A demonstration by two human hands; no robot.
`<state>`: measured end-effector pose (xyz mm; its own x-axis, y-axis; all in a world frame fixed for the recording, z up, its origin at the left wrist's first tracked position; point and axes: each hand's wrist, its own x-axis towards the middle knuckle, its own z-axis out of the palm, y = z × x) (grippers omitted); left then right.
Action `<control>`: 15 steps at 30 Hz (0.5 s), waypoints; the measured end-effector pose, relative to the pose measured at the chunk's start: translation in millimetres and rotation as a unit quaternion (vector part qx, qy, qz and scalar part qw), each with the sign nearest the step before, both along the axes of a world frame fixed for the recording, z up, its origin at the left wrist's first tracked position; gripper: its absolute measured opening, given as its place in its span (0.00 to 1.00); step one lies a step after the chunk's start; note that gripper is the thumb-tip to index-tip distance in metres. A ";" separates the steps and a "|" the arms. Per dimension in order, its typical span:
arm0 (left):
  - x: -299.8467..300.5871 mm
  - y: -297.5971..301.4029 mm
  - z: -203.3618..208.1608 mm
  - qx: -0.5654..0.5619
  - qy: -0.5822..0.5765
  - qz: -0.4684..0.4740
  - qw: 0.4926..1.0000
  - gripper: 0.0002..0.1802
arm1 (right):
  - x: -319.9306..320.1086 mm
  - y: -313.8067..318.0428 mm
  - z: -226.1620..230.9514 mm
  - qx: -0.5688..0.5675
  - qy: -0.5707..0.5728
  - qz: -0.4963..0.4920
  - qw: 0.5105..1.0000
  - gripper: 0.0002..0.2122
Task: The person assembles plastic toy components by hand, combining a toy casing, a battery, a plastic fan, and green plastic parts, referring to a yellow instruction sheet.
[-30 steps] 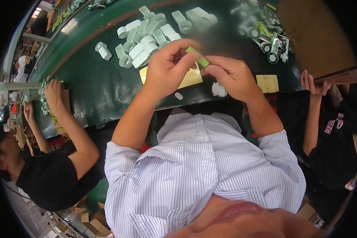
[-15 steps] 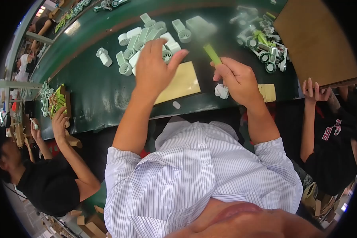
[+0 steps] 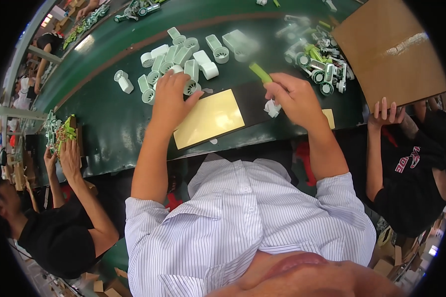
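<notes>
Right grip [image 3: 293, 99]: thumb and fingers clamped on the green piece [image 3: 260, 73], held over the desk [image 3: 104, 123], free end pointing far left. Left grip [image 3: 171, 96]: thumb spread well apart from the fingers, fingertips at the near side of the pale parts [image 3: 183, 54]; can't tell if they touch one. Yellow sheet [image 3: 210, 119] lies between my two grips, close to the desk's near edge. White scrap [image 3: 271, 108] just beside my right grip, near left. Yellow card [image 3: 328, 119] right of that grip, partly behind my wrist. Lone pale part [image 3: 124, 81] sits left of the pile. Far right: heap of white and green assemblies [image 3: 326, 74], then brown carton [image 3: 391, 54], co-worker's hand [image 3: 385, 111] at its near edge. Left: another co-worker's hand [image 3: 70, 156] at green bits [image 3: 67, 129].
</notes>
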<state>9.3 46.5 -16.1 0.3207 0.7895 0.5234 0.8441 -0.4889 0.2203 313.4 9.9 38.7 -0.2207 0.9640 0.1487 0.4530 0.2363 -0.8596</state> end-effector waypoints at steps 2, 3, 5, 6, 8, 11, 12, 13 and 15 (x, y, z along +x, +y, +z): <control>-0.8 7.4 7.4 -0.062 -0.058 0.031 0.996 0.23 | -1.3 7.5 1.3 0.005 -0.002 -0.001 1.000 0.11; -2.4 8.5 13.6 -0.173 -0.159 0.048 0.971 0.25 | -1.9 10.9 2.0 0.011 -0.004 -0.001 1.000 0.11; -4.0 7.4 14.9 -0.159 -0.226 0.064 0.959 0.25 | -2.3 20.3 7.6 0.010 -0.021 0.004 1.000 0.12; -6.2 6.1 15.3 -0.146 -0.291 0.082 0.942 0.26 | -5.4 27.2 10.6 0.032 -0.036 0.006 0.999 0.11; -7.4 4.8 13.0 -0.064 -0.282 0.069 0.955 0.25 | -9.7 48.6 19.1 0.070 -0.055 0.000 0.996 0.12; 0.0 -3.2 5.3 -0.109 -0.450 -0.050 0.885 0.24 | -9.6 131.2 40.4 0.050 -0.015 -0.018 0.998 0.13; 14.5 -16.2 10.9 -0.112 -0.382 -0.041 0.917 0.24 | -10.4 162.6 50.1 0.052 -0.053 -0.075 0.994 0.14; 19.5 -26.7 12.8 -0.129 -0.297 -0.102 0.941 0.24 | -26.8 179.9 78.2 0.001 -0.027 -0.060 0.998 0.09; 54.9 -19.4 36.2 -0.134 -0.143 -0.261 0.945 0.27 | 25.5 290.7 42.5 0.002 -0.038 -0.118 0.992 0.12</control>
<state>64.3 27.1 20.1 0.5791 0.6789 0.4514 0.3908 -0.7171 0.5770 338.9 300.6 81.1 0.0011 0.9896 0.1442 0.5596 0.1189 -0.8202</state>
